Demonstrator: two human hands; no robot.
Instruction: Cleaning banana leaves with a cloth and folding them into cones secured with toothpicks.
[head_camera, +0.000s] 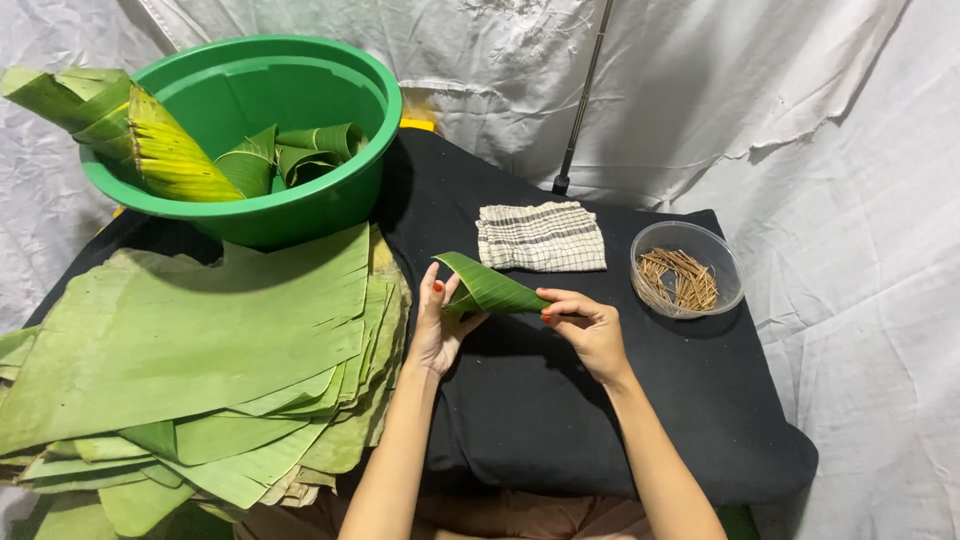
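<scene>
Beside a clear bowl (687, 240) of sticks (680, 280), both hands (520, 325) grip a leaf cone (487, 288).

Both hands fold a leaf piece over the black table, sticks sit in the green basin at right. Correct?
Not quite. In the head view the sticks lie in a clear bowl at right; the green basin sits at left with rolled leaves. Left hand and right hand do hold the leaf piece.

Looks like a makeshift home craft setup: wrinkled white sheets (760, 90) hung as a backdrop beyond the hands, black-draped table (520, 400) under them, stacked banana leaves (190, 350) just left.
</scene>
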